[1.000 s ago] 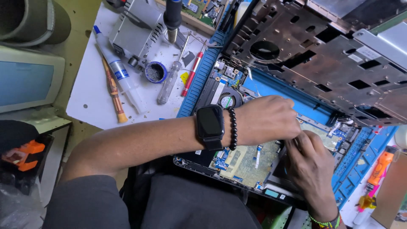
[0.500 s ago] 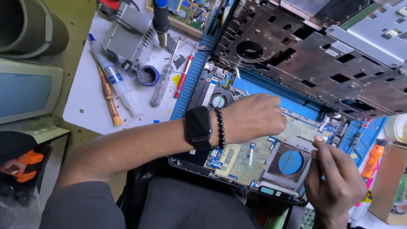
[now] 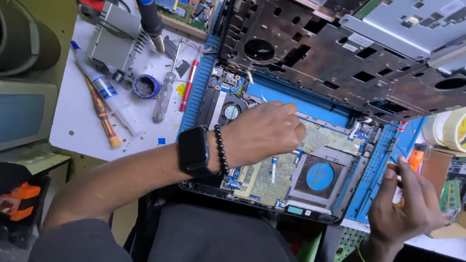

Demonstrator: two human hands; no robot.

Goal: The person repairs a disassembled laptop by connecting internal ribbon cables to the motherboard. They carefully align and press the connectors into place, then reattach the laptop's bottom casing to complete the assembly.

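Two bare hands worked over an opened laptop. Nearest the camera, the right hand (image 3: 403, 208) was raised beside the blue mat's (image 3: 376, 170) right edge, clear of the board, fingertips drawn together as if pinching something too small to make out. The left hand (image 3: 264, 131), with a black watch (image 3: 193, 151) and bead bracelet (image 3: 221, 155), rested curled on the circuit board (image 3: 272, 174) near the fan (image 3: 230, 110). Beyond lay the dark metal chassis (image 3: 335, 53); far left on the bench lay a screwdriver (image 3: 165, 94) and a syringe tube (image 3: 107, 94).
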